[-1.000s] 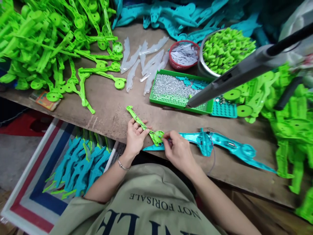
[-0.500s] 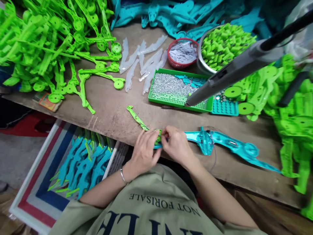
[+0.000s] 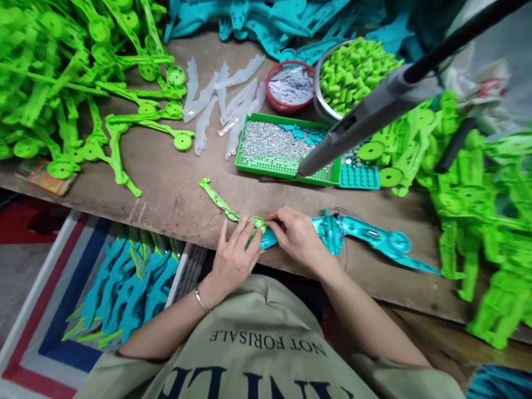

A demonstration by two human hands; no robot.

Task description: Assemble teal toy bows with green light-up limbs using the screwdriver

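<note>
A long blue toy-like shell (image 3: 359, 230) lies hollow side up along the table's front edge, with thin wires at its middle. At its left end sits a slim green piece (image 3: 218, 199) with a round disc, its narrow arm pointing up and left. My left hand (image 3: 235, 252) grips the disc and the blue end, fingers over the top. Close on its right, my right hand (image 3: 298, 235) is closed in a pinch beside the disc; what its fingertips hold is too small to make out.
Behind the hands stand a green tray (image 3: 286, 173) of small silver parts, a red basket (image 3: 291, 105) and a metal bowl (image 3: 322, 97) of green pieces. A grey tool (image 3: 366, 111) hangs over the tray. Green parts are heaped at both sides.
The view has shifted, so the table's contents appear farther left. My hands have parted a little, baring the green disc. The fingers of my left hand are more spread.
</note>
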